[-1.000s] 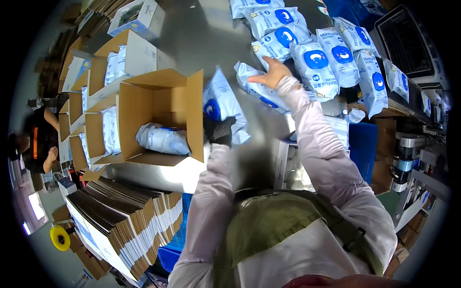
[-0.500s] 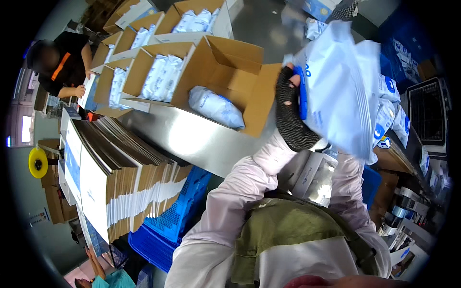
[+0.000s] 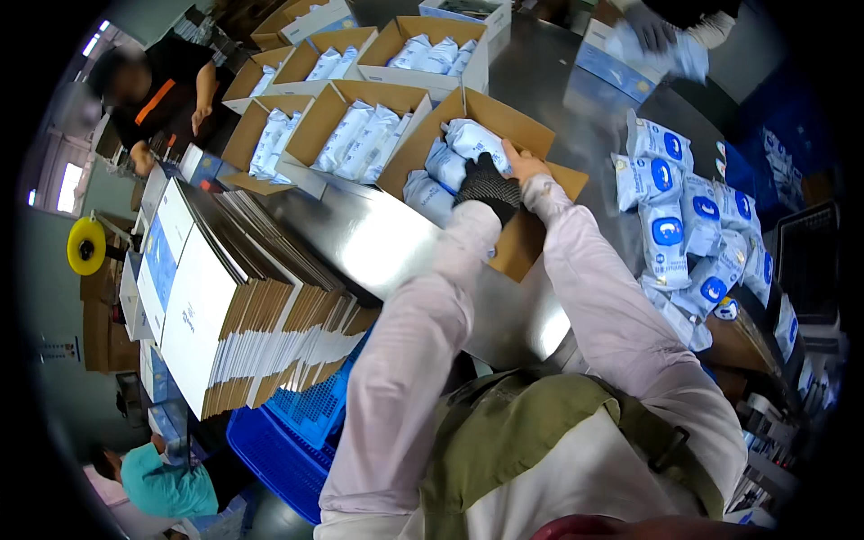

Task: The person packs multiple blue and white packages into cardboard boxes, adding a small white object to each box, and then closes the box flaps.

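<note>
Both my hands reach into an open cardboard box on the metal table. My left hand, in a black fingerless glove, is closed against the near ends of the light-blue soft packs, which look like wipes packs. Beside it, my bare right hand holds the right end of the uppermost wipes pack, fingers along its edge. Two more packs lie left of it: a middle pack and a lower pack. My hands partly cover the packs' near ends.
Filled boxes stand in rows to the left. Loose wipes packs are heaped on the right. A stack of flat cartons and blue crates stand near left. Co-workers are at the left; a gloved hand works at the far right.
My hands have moved left from above the table into the box, bringing packs down. The box held one pack before and several show now. The view has shifted, exposing the heap at right.
</note>
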A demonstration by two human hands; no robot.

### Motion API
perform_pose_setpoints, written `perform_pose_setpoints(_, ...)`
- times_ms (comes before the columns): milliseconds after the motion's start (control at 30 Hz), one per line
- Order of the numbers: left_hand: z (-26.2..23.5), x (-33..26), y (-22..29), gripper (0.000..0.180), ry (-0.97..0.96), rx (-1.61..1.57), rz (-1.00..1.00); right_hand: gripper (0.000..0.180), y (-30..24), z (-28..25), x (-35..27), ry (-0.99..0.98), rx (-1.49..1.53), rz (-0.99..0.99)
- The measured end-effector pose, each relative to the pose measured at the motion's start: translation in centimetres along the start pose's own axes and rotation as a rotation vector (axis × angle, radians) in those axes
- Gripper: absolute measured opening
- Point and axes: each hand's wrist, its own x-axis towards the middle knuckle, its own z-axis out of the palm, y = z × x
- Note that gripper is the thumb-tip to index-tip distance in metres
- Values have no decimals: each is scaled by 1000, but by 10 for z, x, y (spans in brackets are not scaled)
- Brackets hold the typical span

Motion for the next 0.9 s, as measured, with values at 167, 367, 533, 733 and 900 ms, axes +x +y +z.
perform_pose_setpoints(167,45,10,-10,84,-274,413,388,55,43,13,-162,127,115,-70)
perform_pose_setpoints(367,98,-53,-3,94,-335,732,362,27,106,0,-402,529,391,503)
perform_pose_setpoints(533,86,-75,20,84,-303,830,358,61,121,64,-431,282,75,640)
perform_pose_setpoints(733,94,-93,-25,82,-228,749,622,22,139,99,-432,562,506,751)
perform_pose_setpoints(900,93,-109,-47,81,-212,685,685,4,169,85,-464,442,1033,874)
